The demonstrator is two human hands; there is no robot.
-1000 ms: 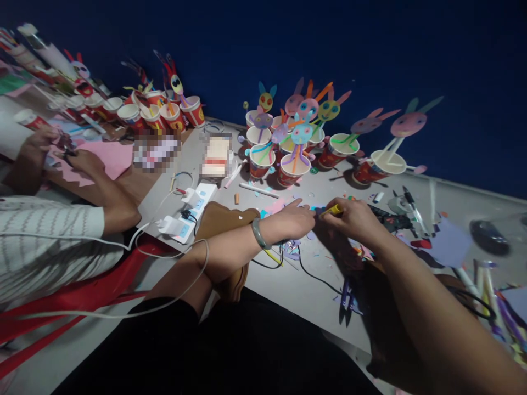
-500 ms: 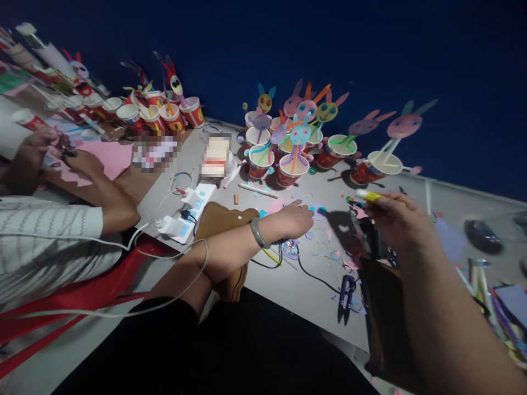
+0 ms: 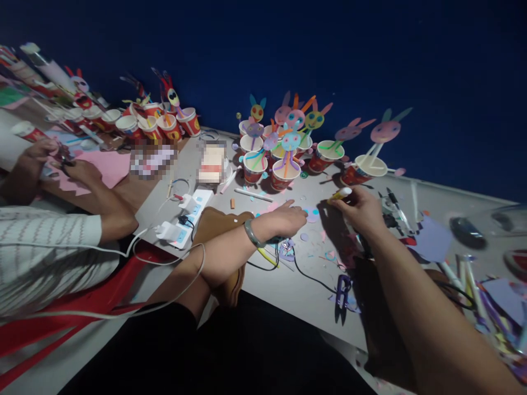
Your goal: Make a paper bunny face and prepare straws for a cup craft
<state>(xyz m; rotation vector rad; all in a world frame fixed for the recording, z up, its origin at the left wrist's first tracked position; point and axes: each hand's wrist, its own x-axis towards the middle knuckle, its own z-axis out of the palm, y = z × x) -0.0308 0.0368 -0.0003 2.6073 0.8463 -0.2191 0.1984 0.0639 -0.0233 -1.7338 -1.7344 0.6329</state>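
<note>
My left hand (image 3: 289,219), a bracelet on its wrist, lies low over the table with fingers stretched out. Its fingertips reach the edge of a small lilac paper disc (image 3: 313,218) bearing blue dots. Raised above the table to the right, my right hand (image 3: 364,211) pinches a yellow pen-like tube (image 3: 340,194) with a white end. The tube's tip points left, near the disc but apart from it. Behind both hands stand several red paper cups (image 3: 286,181) with paper rabbit faces (image 3: 291,140) on coloured stems. Purple-handled scissors (image 3: 342,291) rest near the front edge.
A white power strip (image 3: 193,216) with cables lies left of my arm, beside a brown padded item (image 3: 214,222). Paper scraps (image 3: 329,255) litter the table (image 3: 288,296). At the left, another person's hands (image 3: 76,170) hold scissors by pink paper (image 3: 109,170). Pens (image 3: 397,208) lie at right.
My right hand has moved left and slightly forward with the yellow tube, closer to the lilac disc. My left hand keeps nearly the same place; the view has shifted slightly.
</note>
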